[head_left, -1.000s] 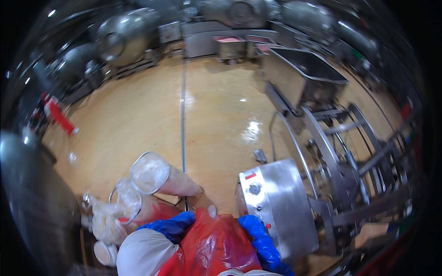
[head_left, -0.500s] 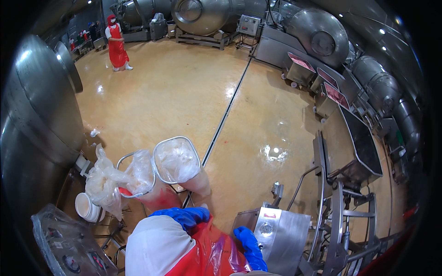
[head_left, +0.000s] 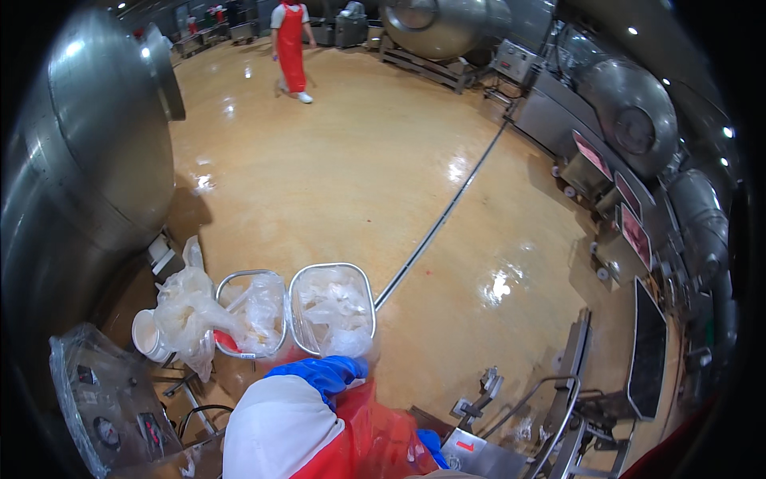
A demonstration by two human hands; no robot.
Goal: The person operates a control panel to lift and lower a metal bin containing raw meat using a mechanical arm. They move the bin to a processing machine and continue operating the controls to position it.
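Note:
My left arm, in a white upper sleeve and blue oversleeve, bends across my red apron (head_left: pixel 367 427). My left hand (head_left: pixel 356 370) is at the near rim of a metal-framed bin (head_left: pixel 372 297) lined with a clear plastic bag; its fingers cannot be made out. Left of it stands a second framed bin (head_left: pixel 286 307), with clear bags and something red inside. Of my right arm only a bit of blue sleeve shows; my right hand (head_left: pixel 431 441) is mostly hidden beside a steel control box (head_left: pixel 479 455).
A bulging clear bag (head_left: pixel 187 299) and a white bucket (head_left: pixel 147 334) sit at left, below a large steel drum (head_left: pixel 104 160). A plastic-wrapped control panel (head_left: pixel 112 407) stands lower left. A drain channel (head_left: pixel 439 223) crosses the floor. Meat carts (head_left: pixel 626 247) line the right. A person (head_left: pixel 291 48) walks ahead.
My view has turned left and tilted down, so the scene sits further right. The other person has come nearer. My right hand has dropped mostly out of sight beside the control box.

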